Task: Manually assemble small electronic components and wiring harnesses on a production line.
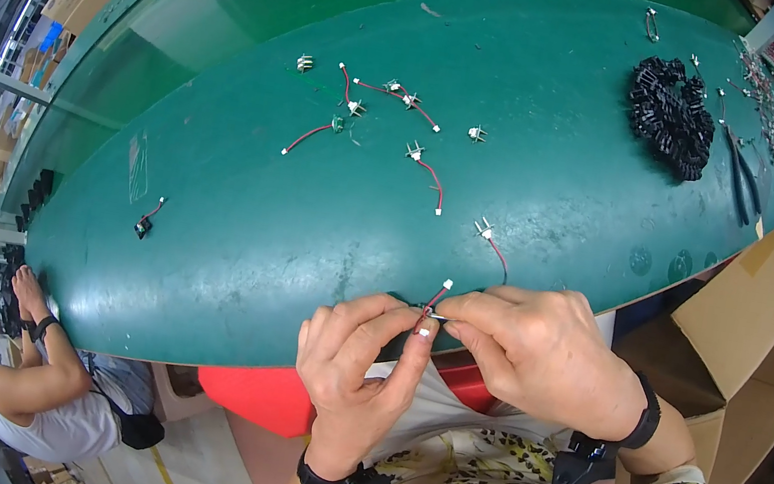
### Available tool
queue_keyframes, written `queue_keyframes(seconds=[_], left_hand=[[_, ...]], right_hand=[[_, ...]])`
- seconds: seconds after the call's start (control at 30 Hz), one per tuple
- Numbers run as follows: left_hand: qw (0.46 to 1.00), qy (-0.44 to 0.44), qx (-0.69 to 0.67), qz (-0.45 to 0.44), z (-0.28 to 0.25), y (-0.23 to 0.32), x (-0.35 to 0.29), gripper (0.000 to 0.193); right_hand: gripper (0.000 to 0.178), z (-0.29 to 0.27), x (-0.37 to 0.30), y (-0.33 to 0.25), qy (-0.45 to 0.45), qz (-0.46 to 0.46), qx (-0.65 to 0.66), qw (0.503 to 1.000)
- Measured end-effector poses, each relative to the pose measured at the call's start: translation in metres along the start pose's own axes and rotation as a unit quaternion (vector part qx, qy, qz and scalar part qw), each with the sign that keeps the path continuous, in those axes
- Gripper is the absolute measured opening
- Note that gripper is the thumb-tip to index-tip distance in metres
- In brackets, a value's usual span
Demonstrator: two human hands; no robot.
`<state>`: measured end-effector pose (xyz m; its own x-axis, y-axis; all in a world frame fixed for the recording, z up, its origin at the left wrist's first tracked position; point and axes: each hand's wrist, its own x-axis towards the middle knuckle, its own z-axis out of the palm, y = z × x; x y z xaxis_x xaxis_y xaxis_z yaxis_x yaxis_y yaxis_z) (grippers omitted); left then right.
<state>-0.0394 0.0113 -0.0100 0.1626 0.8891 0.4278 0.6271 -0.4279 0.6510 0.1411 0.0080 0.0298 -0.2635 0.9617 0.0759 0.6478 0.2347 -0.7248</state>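
My left hand (354, 371) pinches a small wired part between thumb and fingers, close to the table's near edge. From the grip rises its short red-and-black lead (438, 295), tipped with a white plug (447, 284). My right hand (546, 354) meets it from the right, thumb and forefinger pressed together at a thin shiny bit beside the part. The fingers cover most of the part, so its shape is hard to make out. Just beyond the right hand lies a pronged white piece (484, 229) with a red wire.
Several similar wired pieces (414, 152) lie scattered on the green table (309, 220). A black heap of small parts (670, 118), pliers (742, 177) and many loose bits are at the far right. An open cardboard box (748, 330) stands below the right edge. Another person (62, 373) sits at left.
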Motion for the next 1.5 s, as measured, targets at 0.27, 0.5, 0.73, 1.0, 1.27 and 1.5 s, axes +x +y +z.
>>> queue_keyframes(seconds=[0.27,0.5,0.73,1.0,1.27,1.5], left_hand=[[1.000,-0.012,-0.008,-0.016,0.001,0.002,0.002,0.021],[1.000,-0.017,0.005,0.014,0.005,0.001,-0.001,0.022],[1.000,0.016,-0.025,0.002,0.003,0.000,-0.003,0.022],[0.901,-0.067,-0.389,-0.182,-0.018,0.008,-0.001,0.017],[0.885,-0.172,-0.394,-0.178,-0.020,0.027,-0.014,0.021],[0.836,-0.190,-0.471,-0.209,-0.010,0.042,-0.029,0.023]], right_hand=[[0.006,0.000,0.000,0.000,-0.011,0.010,-0.005,1.000],[0.013,0.002,0.000,0.004,-0.011,0.032,-0.019,0.999],[0.014,0.002,0.005,0.011,0.014,0.040,0.063,0.997],[0.029,-0.007,-0.010,0.007,-0.022,0.150,0.476,0.866],[0.012,-0.002,-0.030,0.007,-0.004,0.145,0.489,0.860],[0.015,-0.012,-0.059,0.005,0.022,0.187,0.571,0.799]])
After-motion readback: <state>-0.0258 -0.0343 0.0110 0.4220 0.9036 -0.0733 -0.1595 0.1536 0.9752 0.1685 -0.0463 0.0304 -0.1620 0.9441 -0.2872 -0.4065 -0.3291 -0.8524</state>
